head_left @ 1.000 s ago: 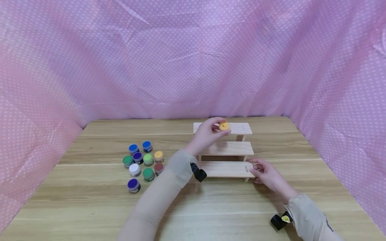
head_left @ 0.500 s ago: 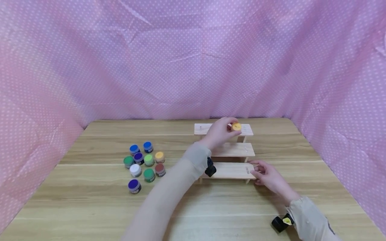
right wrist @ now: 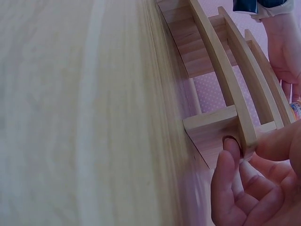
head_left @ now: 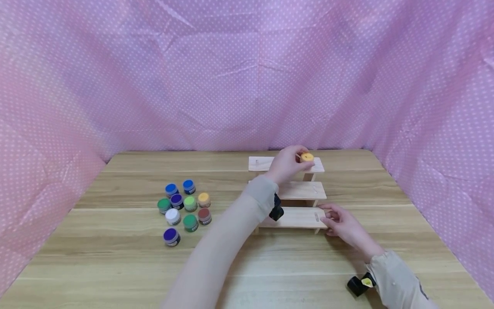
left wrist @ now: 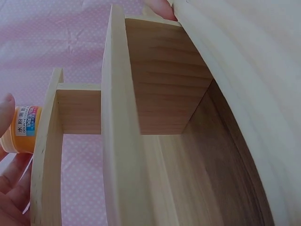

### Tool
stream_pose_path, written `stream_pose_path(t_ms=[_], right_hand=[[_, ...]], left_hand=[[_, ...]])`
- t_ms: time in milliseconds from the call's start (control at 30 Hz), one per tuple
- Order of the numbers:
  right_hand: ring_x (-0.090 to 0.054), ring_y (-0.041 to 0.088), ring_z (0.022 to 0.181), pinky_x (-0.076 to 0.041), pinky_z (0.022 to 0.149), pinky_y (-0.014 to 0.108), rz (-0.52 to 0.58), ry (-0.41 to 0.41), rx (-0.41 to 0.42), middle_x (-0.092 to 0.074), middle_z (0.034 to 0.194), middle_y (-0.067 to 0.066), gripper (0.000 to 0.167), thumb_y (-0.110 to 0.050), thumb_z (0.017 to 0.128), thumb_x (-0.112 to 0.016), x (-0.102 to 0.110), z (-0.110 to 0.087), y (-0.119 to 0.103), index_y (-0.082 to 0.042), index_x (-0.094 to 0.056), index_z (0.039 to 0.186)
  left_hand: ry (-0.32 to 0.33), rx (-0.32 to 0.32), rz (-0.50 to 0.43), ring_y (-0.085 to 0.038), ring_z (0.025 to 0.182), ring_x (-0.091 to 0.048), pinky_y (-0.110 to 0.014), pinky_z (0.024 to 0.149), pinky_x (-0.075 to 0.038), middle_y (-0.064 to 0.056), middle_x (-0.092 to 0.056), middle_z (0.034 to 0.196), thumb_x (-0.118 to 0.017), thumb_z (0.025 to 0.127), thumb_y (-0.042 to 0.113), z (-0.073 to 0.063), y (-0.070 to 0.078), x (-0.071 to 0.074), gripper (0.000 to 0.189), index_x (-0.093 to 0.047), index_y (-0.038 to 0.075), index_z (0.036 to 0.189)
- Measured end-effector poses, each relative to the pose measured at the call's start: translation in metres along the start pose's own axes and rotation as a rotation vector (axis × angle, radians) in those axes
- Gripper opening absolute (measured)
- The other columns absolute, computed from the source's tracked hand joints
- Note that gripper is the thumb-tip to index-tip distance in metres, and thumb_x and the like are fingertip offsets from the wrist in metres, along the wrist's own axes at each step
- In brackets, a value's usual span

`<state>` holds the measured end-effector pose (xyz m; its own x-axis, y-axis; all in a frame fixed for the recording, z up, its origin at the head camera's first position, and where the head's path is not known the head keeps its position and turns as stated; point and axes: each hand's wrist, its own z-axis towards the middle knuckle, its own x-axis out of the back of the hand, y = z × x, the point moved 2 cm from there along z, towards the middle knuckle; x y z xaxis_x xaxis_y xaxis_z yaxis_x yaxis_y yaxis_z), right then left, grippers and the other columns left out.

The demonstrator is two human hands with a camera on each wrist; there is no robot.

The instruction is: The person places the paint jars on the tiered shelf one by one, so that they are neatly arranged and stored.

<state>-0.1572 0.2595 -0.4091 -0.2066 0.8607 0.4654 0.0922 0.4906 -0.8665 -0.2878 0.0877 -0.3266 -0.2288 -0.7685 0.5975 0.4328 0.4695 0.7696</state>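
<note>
Above the right part of the top step of a three-step wooden stand (head_left: 293, 218), my left hand (head_left: 287, 164) pinches a small gouache paint jar (head_left: 307, 157) with an orange-yellow lid. In the left wrist view the labelled orange jar (left wrist: 27, 129) is against the top board, between thumb and fingers. At the right end of the lowest step, my right hand (head_left: 343, 225) holds the board's edge. The right wrist view shows the thumb and curled fingers (right wrist: 225, 183) around that board end (right wrist: 247, 136).
Left of the stand several paint jars stand in a loose group on the wooden table (head_left: 115, 266), among them a white one (head_left: 173, 217), a brown one (head_left: 204, 216) and a purple one (head_left: 171, 237). A pink dotted cloth (head_left: 247, 77) hangs behind and at the sides.
My left hand has carried the orange-yellow jar rightward along the top step and lowered it to the board near its right end. My right hand has stayed on the lowest step.
</note>
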Motion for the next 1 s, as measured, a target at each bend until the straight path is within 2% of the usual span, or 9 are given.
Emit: stream_pose_path(t_ms=[300,567,733,1000], right_hand=[[-0.059,0.016,0.086,-0.058,0.071,0.033,0.0,0.003,-0.013,-0.058,0.105,0.02,0.044,-0.004,0.095,-0.052,-0.0028,0.0004,-0.0036,0.005,-0.039,0.136],[-0.06,0.017,0.085,-0.058,0.071,0.033,0.012,-0.003,-0.006,-0.059,0.105,0.021,0.045,-0.004,0.095,-0.052,-0.0048,0.0017,-0.0059,0.006,-0.038,0.136],[-0.059,0.016,0.084,-0.058,0.071,0.033,0.017,0.001,-0.012,-0.059,0.103,0.02,0.045,-0.002,0.095,-0.052,-0.0056,0.0023,-0.008,0.006,-0.038,0.136],[-0.058,0.015,0.083,-0.058,0.071,0.031,0.014,0.01,-0.028,-0.059,0.101,0.018,0.044,-0.003,0.095,-0.051,-0.0058,0.0012,-0.0082,0.005,-0.039,0.136]], left_hand=[[0.008,-0.021,0.008,-0.007,0.086,-0.058,-0.016,0.072,-0.047,0.003,-0.064,0.102,-0.071,0.085,0.031,0.002,0.0011,0.003,0.035,-0.063,0.013,0.114],[-0.036,-0.056,-0.008,-0.009,0.092,-0.059,-0.016,0.081,-0.047,0.0,-0.064,0.111,-0.072,0.085,0.024,0.0024,-0.0068,0.0067,0.04,-0.061,0.012,0.121],[-0.048,-0.089,-0.004,-0.011,0.093,-0.06,-0.015,0.082,-0.047,-0.004,-0.064,0.112,-0.072,0.085,0.021,0.0027,-0.0067,0.0087,0.041,-0.06,0.009,0.123],[-0.042,-0.059,-0.058,-0.013,0.093,-0.062,-0.014,0.081,-0.048,-0.004,-0.065,0.112,-0.073,0.083,0.019,0.0033,-0.0078,0.006,0.045,-0.06,0.009,0.126]])
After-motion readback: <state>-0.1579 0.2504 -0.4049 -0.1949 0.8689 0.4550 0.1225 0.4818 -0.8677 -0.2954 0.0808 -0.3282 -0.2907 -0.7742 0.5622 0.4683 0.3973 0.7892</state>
